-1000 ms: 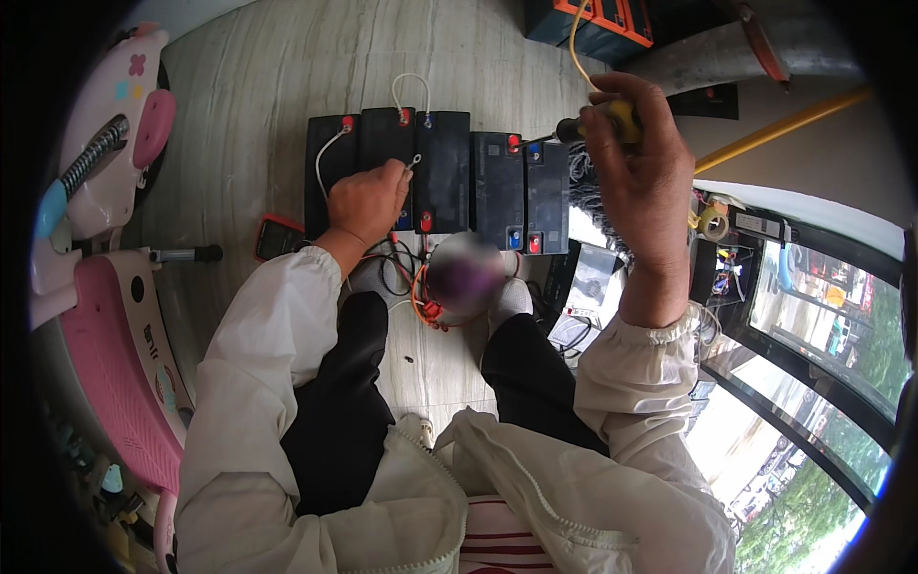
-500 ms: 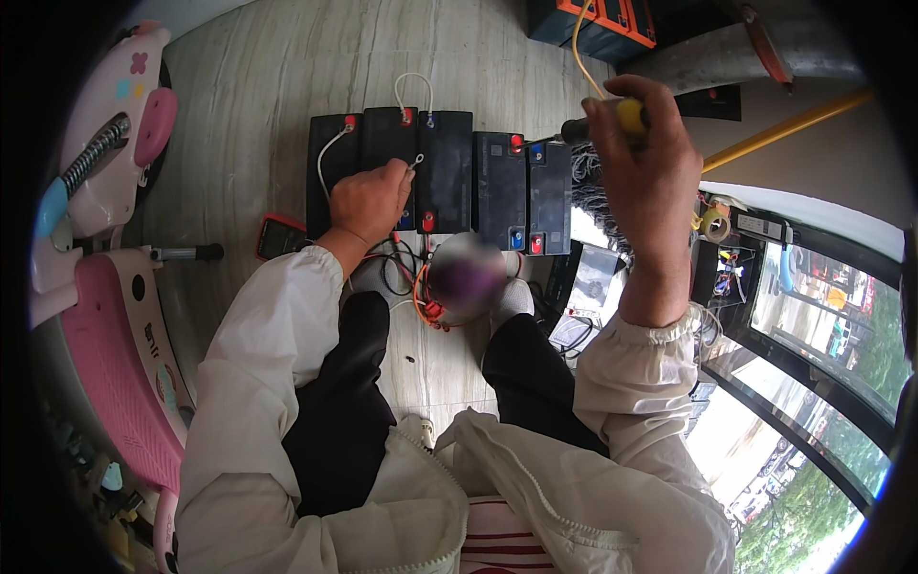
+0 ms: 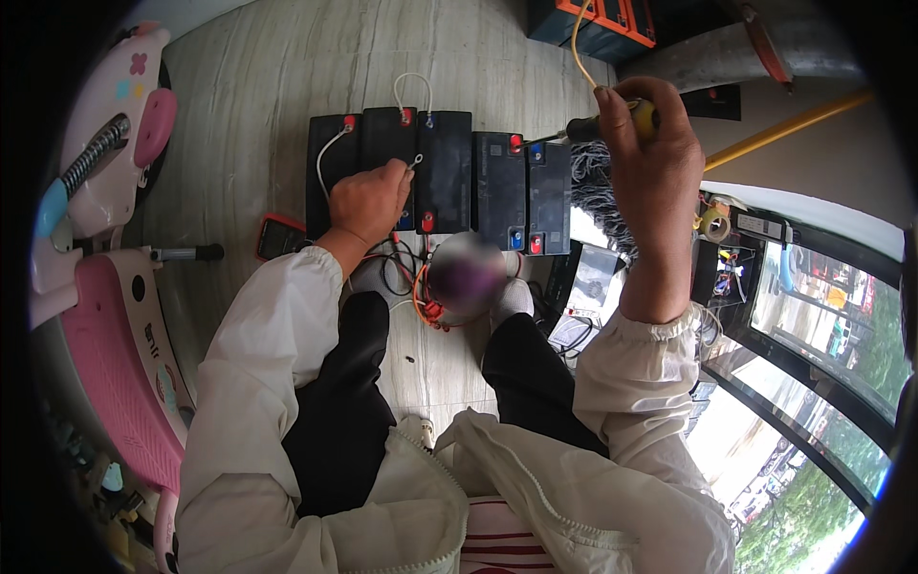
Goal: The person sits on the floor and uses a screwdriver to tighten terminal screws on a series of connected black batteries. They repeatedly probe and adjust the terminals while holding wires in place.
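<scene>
Several black batteries (image 3: 446, 172) stand side by side on the floor, with red and blue terminals at their ends. My left hand (image 3: 371, 199) is closed over the left batteries, pinching a white wire (image 3: 334, 153) whose ring terminal (image 3: 418, 160) sticks out past the fingertips. The wire's other end sits at a red terminal on the leftmost battery. My right hand (image 3: 655, 158) grips a screwdriver (image 3: 585, 130) by its yellow-and-black handle. Its shaft points left toward the red terminal (image 3: 516, 143) of the fourth battery; whether the tip touches cannot be made out.
A red-and-black meter (image 3: 280, 236) lies left of the batteries, with tangled leads (image 3: 418, 277) nearer me. A pink scooter (image 3: 120, 359) stands at the left. Orange-topped batteries (image 3: 598, 24) sit at the far right. A small blurred patch covers the floor between my feet.
My right hand has turned slightly around the screwdriver handle, and the handle has shifted a little to the right. My left hand and the wire have stayed in place.
</scene>
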Action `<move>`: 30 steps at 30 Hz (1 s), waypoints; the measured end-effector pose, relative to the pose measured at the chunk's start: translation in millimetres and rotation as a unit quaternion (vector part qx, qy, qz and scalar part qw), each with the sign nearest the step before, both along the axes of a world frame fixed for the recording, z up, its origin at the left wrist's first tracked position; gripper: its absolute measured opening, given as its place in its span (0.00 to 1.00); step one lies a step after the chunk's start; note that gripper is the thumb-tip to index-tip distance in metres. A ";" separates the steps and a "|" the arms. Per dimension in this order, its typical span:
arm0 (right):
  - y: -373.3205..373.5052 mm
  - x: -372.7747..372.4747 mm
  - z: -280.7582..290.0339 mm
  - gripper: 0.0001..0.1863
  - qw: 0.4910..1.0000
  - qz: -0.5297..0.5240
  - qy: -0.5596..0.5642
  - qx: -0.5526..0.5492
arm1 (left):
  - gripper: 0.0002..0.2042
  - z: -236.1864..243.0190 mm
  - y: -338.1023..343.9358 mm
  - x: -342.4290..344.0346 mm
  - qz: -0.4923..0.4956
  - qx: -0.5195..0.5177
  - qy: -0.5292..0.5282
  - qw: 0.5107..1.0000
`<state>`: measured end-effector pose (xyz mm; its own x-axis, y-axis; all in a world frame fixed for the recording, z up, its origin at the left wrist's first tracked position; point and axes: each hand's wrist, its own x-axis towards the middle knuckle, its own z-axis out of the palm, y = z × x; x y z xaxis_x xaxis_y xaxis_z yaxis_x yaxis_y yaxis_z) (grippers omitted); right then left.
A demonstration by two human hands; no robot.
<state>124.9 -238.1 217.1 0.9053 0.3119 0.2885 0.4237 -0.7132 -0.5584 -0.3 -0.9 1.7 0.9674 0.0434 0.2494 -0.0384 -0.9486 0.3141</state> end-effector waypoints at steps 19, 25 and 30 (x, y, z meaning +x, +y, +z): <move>-6.8 -4.7 -2.1 0.16 0.999 0.034 0.005 0.043 | 0.10 -1.3 -0.1 0.4 -0.001 0.007 -0.008 1.000; -1.3 -6.7 -5.7 0.16 0.991 0.087 0.004 0.100 | 0.10 -1.1 -0.7 1.1 -0.001 0.007 -0.010 1.000; -3.3 5.0 -8.8 0.14 0.999 0.003 -0.021 0.039 | 0.10 -0.2 -0.4 0.8 -0.003 0.006 -0.011 1.000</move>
